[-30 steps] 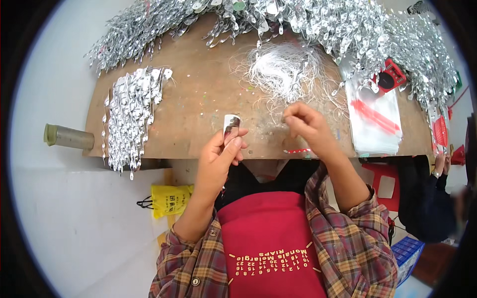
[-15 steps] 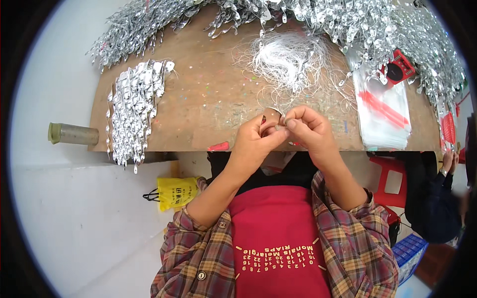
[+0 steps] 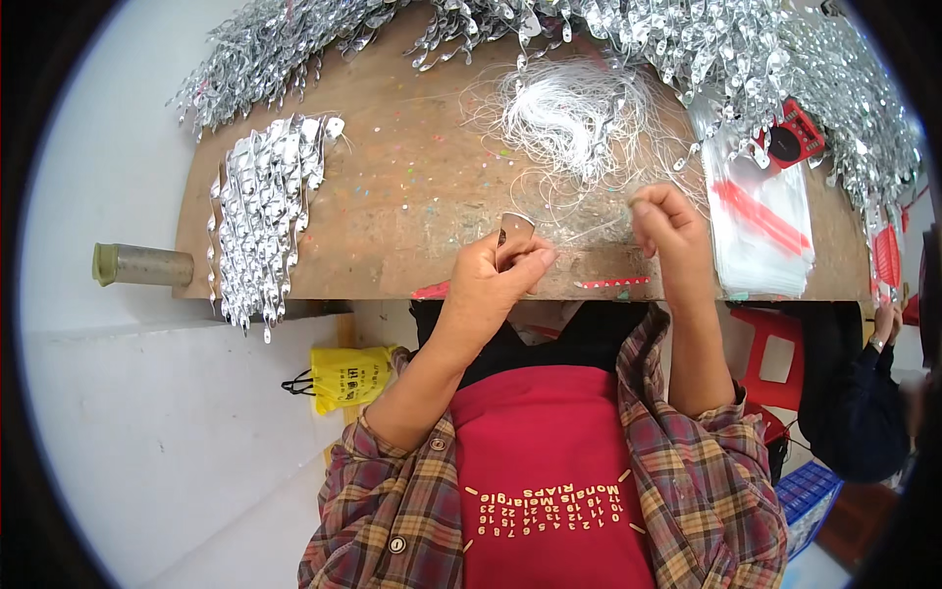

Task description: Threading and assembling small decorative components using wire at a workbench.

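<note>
Silvery piece [image 3: 515,230] gripped in left fingers [image 3: 531,268], right fingers [image 3: 655,196] pinched — hold unclear, wide brown tabletop [image 3: 392,196] leftward, front edge [image 3: 378,295] close.

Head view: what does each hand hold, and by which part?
Left hand: a small shiny piece, by its near end. Right hand: cannot be told.

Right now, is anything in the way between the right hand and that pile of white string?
Nothing visible: the pile of white string spreads loosely over the table just beyond the right hand. The left hand, holding a shiny piece, is off to the left.
</note>
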Tool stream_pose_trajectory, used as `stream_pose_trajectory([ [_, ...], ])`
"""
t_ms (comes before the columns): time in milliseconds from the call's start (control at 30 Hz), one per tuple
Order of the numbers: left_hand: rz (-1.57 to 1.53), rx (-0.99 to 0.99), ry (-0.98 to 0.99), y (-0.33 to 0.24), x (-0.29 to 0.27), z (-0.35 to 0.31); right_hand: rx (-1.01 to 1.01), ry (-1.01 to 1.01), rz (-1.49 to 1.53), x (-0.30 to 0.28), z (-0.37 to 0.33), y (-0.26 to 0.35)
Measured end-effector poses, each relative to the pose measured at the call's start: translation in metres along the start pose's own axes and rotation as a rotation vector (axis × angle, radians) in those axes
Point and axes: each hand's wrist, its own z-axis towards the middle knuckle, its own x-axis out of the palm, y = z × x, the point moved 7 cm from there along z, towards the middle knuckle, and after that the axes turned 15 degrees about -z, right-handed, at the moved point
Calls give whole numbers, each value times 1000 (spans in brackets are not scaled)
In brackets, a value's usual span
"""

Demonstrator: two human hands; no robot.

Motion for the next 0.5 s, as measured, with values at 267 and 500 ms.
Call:
stream_pose_trajectory([
  [267,35,43,63,3,12,-5,-379,143,-506,50,-33,55],
  [500,111,88,68,0,4,-9,-826,176,-824,61,-45,62],
])
